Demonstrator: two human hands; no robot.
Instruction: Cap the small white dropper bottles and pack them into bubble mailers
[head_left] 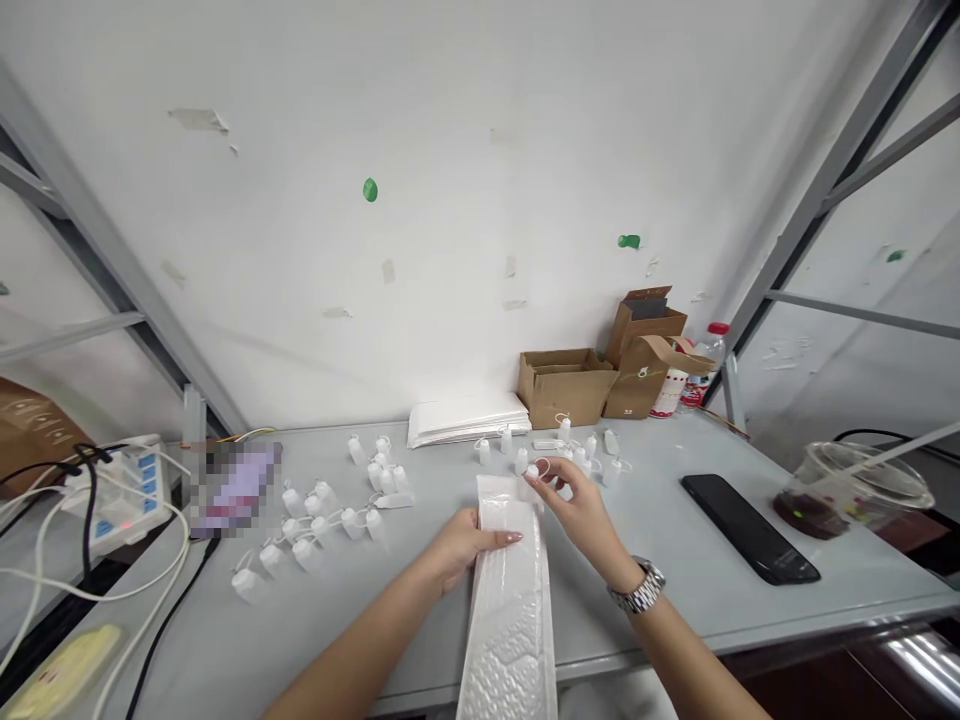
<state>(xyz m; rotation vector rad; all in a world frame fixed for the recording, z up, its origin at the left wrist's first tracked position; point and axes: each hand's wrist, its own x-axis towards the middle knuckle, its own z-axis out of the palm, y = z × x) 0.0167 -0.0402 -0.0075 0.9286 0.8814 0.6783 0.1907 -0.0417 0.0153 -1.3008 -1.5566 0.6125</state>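
My left hand (463,548) is closed on a white bubble mailer (506,640), its thumb lying across the front near the upper end. The mailer's lower part reaches past the table's front edge. My right hand (576,505) pinches a small white plastic bottle (532,472) by its cap, just above the mailer's upper right corner; much of the bottle's body is hidden. Close behind that hand stand several more small white bottles (565,428) with looped cap straps. Left of the mailer, another group of several such bottles (351,522) is spread over the table, some standing and some lying down.
Against the wall lie stacked white mailers (469,420), beside an open cardboard box (568,392) and a brown paper bag (636,380). A black phone (750,530) and a plastic cup of dark liquid (817,510) sit right. Cables and a power strip (131,500) occupy the left.
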